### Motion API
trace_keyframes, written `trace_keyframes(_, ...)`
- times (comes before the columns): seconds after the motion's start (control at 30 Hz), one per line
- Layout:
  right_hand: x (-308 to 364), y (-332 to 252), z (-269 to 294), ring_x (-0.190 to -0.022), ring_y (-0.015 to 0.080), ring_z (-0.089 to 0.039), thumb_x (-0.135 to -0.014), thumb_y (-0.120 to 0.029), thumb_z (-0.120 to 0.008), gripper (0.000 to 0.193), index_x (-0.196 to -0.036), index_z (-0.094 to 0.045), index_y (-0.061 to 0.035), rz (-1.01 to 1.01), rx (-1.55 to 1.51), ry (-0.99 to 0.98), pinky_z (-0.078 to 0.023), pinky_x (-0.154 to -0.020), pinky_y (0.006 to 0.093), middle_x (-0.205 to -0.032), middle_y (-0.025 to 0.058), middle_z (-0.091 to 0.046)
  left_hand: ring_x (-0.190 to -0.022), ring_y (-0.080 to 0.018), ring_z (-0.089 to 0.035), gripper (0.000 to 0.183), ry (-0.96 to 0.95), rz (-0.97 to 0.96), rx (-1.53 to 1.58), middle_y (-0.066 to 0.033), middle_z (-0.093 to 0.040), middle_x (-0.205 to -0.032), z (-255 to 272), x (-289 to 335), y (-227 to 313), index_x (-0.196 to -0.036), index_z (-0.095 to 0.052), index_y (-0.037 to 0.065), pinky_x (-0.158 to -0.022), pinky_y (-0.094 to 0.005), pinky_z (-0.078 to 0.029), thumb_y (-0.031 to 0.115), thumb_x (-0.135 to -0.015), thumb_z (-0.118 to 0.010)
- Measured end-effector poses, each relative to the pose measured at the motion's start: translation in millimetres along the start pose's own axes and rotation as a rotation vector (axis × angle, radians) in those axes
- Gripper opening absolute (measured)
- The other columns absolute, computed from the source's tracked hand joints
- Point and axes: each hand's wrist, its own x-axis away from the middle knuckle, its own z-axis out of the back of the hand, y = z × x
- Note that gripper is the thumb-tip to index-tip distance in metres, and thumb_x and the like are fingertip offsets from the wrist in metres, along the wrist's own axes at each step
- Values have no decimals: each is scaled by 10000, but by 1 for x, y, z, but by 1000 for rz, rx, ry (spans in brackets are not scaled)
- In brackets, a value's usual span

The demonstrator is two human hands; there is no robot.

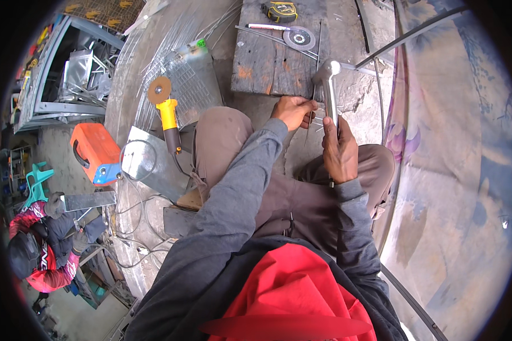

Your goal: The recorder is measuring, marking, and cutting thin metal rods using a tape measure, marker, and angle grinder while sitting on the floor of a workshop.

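My left hand (293, 112) pinches a thin metal rod (311, 120) at the near edge of a worn, dark wooden block (256, 71). The rod runs up along the block's right side. Just to the right, my right hand (341, 154) is wrapped around the handle of a hammer (331, 96). Its shiny steel head is raised above the block's near right corner. On the block lie a grinding disc (299, 38), a white and red marker (270, 26), a yellow and black tape measure (280, 11) and some thin rods.
To the left lie a yellow angle grinder (166, 113) with a brown disc, sheet metal (196, 74), loose wires and an orange and blue machine (96, 153) with cables. A co-worker (45, 250) sits at lower left. A painted sheet (449, 170) spreads along the right.
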Motion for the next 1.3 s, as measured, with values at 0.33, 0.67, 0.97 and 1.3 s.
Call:
trace_keyframes(0.33, -11, 37, -9, -473, 170, -532, -979, -449, -472, 460, -941, -538, 5, 3, -117, 128, -409, -458, 337, -587, 114, -503, -699, -104, -623, 298, -85, -17, 196, -23, -646, -844, -3, 26, 13, -1052, -649, 18, -606, -241, -528, 282, -913, -644)
trace_keyframes(0.67, -1, 34, 13, -347, 89, -379, -962, -494, -487, 446, -915, -502, -51, -221, -504, -86, -314, -314, 253, -554, 10, -433, -748, -89, -662, 111, -230, -1, 930, -37, -674, -918, -25, 59, 94, -975, -624, 43, -627, -178, -582, 131, -909, -641)
trace_keyframes(0.97, 1, 33, 11, -343, 95, -378, -964, -486, -485, 430, -859, -470, -69, -197, -501, -76, -314, -311, 260, -549, 11, -431, -758, -131, -669, 119, -280, -79, 993, -84, -660, -917, -49, 45, 106, -947, -594, 15, -656, -200, -596, 123, -915, -631)
trace_keyframes(1.3, 1, 34, 11, -341, 88, -383, -961, -471, -505, 397, -888, -461, -83, -193, -519, -93, -312, -307, 245, -569, 15, -441, -737, -130, -670, 149, -299, -92, 1030, -93, -661, -925, -50, 42, 112, -959, -592, -8, -642, -183, -594, 131, -918, -627)
